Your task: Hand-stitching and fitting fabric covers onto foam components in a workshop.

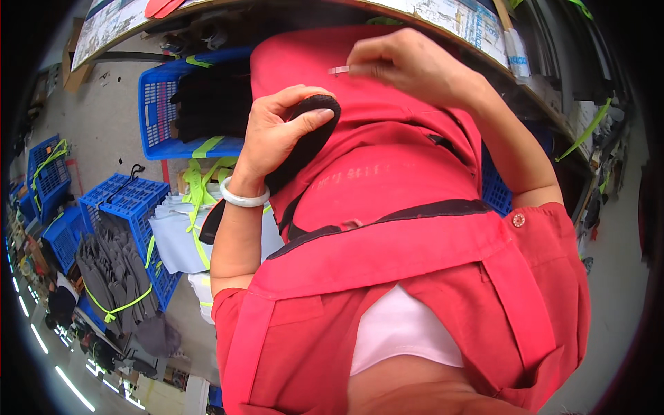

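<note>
My left hand (266, 135), with a pale bangle at its wrist, is closed around a black insole (315, 131). Its rounded end points up past my thumb, and a dark end shows below the wrist. Over my red apron, my right hand (408, 66) pinches a small pale, pinkish strip (339, 70) between thumb and fingers. A gap separates that strip from the insole. What the strip is, I cannot make out.
To the left of my lap stands a blue crate (155, 142) of black pieces. Farther left, another blue crate (124, 190) sits by grey insole-shaped pieces (117, 277) tied with yellow-green strips. A worktable edge (449, 21) runs along the top. White sheets (176, 235) lie beside my left forearm.
</note>
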A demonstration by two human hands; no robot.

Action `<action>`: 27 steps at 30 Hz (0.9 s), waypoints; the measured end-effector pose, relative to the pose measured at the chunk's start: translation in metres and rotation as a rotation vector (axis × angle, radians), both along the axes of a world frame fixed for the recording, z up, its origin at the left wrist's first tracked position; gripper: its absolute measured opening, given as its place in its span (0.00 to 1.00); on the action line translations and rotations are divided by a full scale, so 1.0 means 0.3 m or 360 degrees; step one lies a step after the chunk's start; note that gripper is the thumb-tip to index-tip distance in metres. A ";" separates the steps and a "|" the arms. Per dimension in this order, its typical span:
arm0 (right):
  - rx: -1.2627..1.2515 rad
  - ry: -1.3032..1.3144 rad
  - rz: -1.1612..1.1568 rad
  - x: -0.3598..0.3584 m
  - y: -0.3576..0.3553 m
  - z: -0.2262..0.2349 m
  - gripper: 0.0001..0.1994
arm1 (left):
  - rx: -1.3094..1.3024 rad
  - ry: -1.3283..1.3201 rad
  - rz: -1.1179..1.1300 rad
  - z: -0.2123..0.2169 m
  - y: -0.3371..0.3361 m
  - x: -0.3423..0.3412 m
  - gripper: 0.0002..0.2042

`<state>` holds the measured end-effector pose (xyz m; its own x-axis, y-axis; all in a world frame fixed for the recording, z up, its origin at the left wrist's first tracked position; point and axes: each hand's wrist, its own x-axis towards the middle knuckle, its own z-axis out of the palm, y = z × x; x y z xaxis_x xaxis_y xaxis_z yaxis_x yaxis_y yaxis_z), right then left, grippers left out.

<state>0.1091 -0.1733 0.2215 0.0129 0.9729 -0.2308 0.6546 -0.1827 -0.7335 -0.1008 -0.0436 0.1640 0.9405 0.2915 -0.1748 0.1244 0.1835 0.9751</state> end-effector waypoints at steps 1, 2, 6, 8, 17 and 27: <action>0.0118 -0.0234 -0.0113 0.036 0.012 -0.033 0.09 | -0.0098 0.0037 0.0058 0.002 0.001 -0.003 0.09; 0.0236 -0.0473 -0.0229 0.087 0.025 -0.081 0.08 | -0.0199 0.0069 0.0110 -0.001 0.003 -0.003 0.10; 0.0913 -0.1552 -0.0575 0.483 -0.027 -0.308 0.09 | -0.0259 0.0029 0.0159 -0.026 0.023 0.028 0.16; 0.1324 -0.1697 -0.0668 0.446 0.002 -0.285 0.11 | -0.0371 -0.0038 0.0207 -0.045 0.031 0.032 0.24; 0.0132 0.0181 -0.0483 -0.076 0.144 -0.241 0.17 | -0.0077 0.0729 -0.0450 -0.097 0.099 0.069 0.11; -0.0112 0.0294 -0.0343 -0.059 0.202 -0.227 0.17 | -0.0131 0.0672 -0.0186 -0.115 0.083 0.078 0.10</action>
<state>0.0913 -0.1125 0.1535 0.1689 0.9340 -0.3150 0.4520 -0.3574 -0.8173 -0.0775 -0.0187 0.1296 0.8074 0.1567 -0.5687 0.5330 0.2195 0.8172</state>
